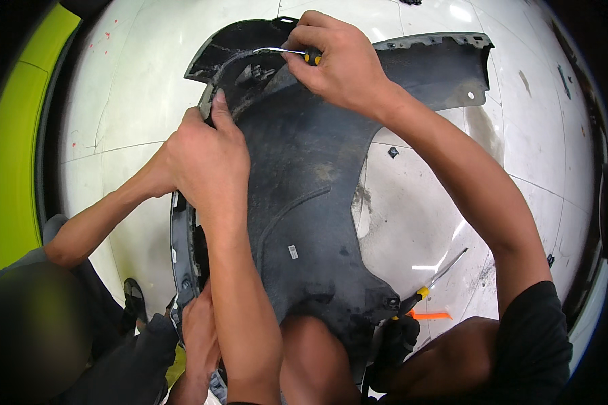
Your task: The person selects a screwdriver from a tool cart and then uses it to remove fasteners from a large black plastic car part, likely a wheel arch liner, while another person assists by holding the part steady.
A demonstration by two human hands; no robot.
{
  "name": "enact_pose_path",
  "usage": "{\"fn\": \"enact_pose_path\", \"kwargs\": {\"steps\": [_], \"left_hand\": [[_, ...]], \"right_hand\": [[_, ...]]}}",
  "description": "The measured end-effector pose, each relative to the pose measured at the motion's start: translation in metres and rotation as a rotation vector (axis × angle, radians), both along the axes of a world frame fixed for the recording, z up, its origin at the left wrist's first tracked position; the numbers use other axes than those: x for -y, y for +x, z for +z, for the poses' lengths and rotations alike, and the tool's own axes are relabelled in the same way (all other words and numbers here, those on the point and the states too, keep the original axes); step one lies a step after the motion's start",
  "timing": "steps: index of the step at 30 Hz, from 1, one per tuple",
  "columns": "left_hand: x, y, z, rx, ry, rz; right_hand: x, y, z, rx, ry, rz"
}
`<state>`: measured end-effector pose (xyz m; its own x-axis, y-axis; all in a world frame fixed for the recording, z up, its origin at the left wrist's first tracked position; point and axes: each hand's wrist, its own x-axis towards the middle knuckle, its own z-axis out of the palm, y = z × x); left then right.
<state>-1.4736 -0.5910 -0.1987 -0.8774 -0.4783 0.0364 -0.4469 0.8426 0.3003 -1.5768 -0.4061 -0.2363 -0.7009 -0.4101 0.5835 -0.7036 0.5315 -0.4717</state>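
Note:
A large black plastic wheel arch liner [304, 162] lies over my knees and the floor, its curved end at the top left. My left hand [213, 155] is closed on its left edge, thumb on top, fingers partly hidden beneath. In my right hand [338, 57] a screwdriver [312, 56] with a black and yellow handle is pinched. Its thin metal blade points left, over a raised seam near the liner's upper end. Along the left side runs a dark trim strip [181, 236] with pale clips.
At the left a co-worker crouches; one forearm [105, 219] reaches behind my left hand, another hand [199, 324] is at the strip. A second screwdriver [422, 293] and an orange flat tool [431, 315] are at the lower right. A yellow-green panel [10, 155] stands far left.

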Motion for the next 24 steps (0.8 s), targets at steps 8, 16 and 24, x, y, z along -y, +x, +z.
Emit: {"fn": "enact_pose_path", "kwargs": {"steps": [8, 16, 24], "left_hand": [[-0.001, 0.003, -0.004, -0.098, 0.017, -0.026], [0.023, 0.004, -0.019, -0.075, 0.126, -0.115], [0.036, -0.001, -0.011, 0.258, 0.253, -0.183]], "right_hand": [[0.019, 0.016, -0.002, -0.041, 0.006, -0.131], [0.019, -0.006, 0.026, 0.026, 0.096, 0.054], [0.016, -0.042, 0.045, 0.013, 0.405, 0.273]]}}
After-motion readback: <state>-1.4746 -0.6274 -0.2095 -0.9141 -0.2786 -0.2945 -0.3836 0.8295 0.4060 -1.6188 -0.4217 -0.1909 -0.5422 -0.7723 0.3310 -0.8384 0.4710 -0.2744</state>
